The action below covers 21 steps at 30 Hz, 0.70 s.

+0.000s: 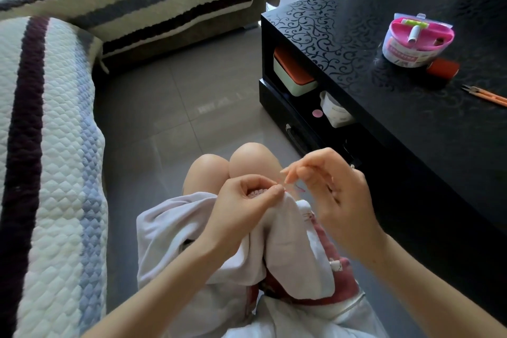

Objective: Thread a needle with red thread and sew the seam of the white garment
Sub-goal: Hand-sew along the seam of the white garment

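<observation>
Sewing kit label: print illegible

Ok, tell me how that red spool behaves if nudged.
The red spool lies on its side on the glossy table, so it will probably roll. Wound thread suggests it is light. The pink tub beside it may block it.
</observation>
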{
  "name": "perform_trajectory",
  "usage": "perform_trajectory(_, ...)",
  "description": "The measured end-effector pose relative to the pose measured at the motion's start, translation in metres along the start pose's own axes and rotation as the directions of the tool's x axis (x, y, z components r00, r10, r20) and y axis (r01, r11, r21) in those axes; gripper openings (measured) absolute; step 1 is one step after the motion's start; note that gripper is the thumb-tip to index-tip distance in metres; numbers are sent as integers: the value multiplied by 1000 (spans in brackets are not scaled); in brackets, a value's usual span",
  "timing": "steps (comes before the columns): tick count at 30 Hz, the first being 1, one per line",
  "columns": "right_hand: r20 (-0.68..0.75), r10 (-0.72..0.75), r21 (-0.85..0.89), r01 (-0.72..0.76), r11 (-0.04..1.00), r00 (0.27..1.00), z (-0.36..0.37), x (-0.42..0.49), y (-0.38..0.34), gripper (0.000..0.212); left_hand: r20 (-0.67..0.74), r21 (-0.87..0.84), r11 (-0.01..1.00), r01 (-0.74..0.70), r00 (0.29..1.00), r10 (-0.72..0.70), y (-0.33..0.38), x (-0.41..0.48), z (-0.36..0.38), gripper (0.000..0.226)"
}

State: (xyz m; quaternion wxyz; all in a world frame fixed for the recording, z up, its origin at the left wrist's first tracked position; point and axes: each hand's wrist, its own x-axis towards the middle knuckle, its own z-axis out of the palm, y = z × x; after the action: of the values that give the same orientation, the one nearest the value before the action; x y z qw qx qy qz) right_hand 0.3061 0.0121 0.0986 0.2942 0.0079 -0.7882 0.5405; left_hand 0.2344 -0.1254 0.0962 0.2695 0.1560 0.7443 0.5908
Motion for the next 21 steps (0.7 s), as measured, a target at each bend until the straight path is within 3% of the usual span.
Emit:
perform_trajectory(3,36,160,161,-164,973,986,-4,2,-4,13,-44,-23,998,50,998,-51,1,6,-4,9)
perform_trajectory(7,9,269,289,-260,921,963,-9,7,-8,13,-12,-182,976,122,992,-126,11,16,-7,19)
perform_trajectory(11,1,367,272,-353,895,930,-11,9,-7,18,105,-362,895,260,966,-238,25,31,-15,12)
perform_trajectory(16,39,458,222,-455,863,888,-7,9,3,14,273,-294,917,269,943,-189,38,39,-22,9)
perform_trajectory(18,67,472,175,-476,862,879,-4,8,4,14,292,-228,944,238,942,-167,45,38,-22,6)
perform_trajectory(21,102,452,129,-462,877,886,-1,6,5,14,269,-148,968,204,950,-159,48,36,-22,20)
